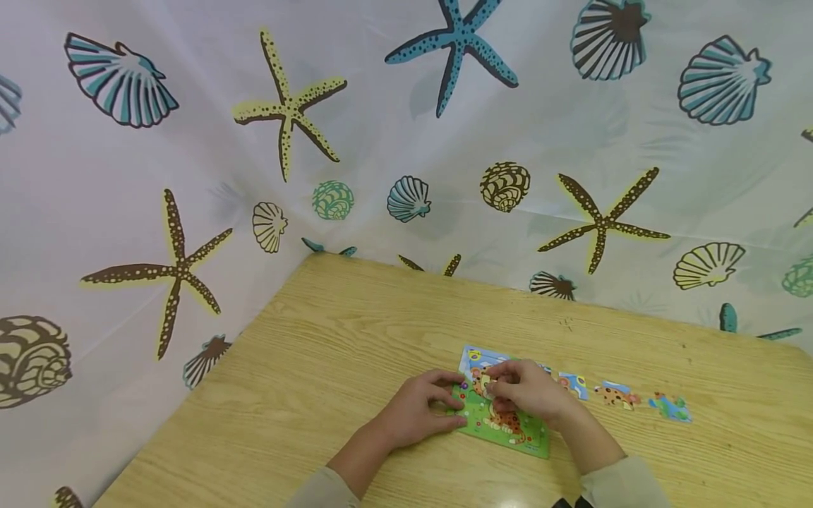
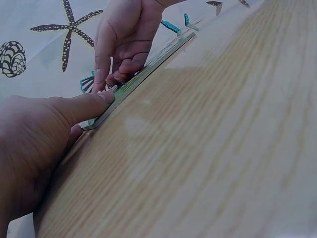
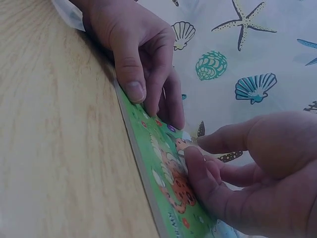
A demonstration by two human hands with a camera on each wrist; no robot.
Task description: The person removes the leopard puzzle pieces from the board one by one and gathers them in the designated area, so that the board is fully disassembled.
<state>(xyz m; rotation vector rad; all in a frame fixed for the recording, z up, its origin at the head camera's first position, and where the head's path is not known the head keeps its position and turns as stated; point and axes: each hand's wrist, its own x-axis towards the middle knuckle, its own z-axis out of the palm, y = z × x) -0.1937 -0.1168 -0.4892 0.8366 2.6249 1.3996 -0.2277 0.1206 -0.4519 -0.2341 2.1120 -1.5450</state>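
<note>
A jigsaw board [image 1: 476,420] with a green and blue picture of a spotted cartoon animal lies flat on the table. My left hand [image 1: 422,409] rests at its left edge, fingers spread and slightly bent, the thumb [image 2: 96,101] touching the near corner. Over the board's upper middle, my right hand [image 1: 533,391] pinches a spotted puzzle piece [image 3: 182,143] between thumb and index finger. That piece is against the picture; whether it sits flush is hidden by the fingers. Part of the board's right side is covered by the right hand.
Right of the board, loose puzzle pieces lie in a row: a blue and yellow piece [image 1: 574,385], a spotted piece [image 1: 617,395] and a blue-green piece [image 1: 671,407]. Behind the wooden table [image 1: 330,339] hangs a white curtain [image 1: 356,127] printed with shells and starfish.
</note>
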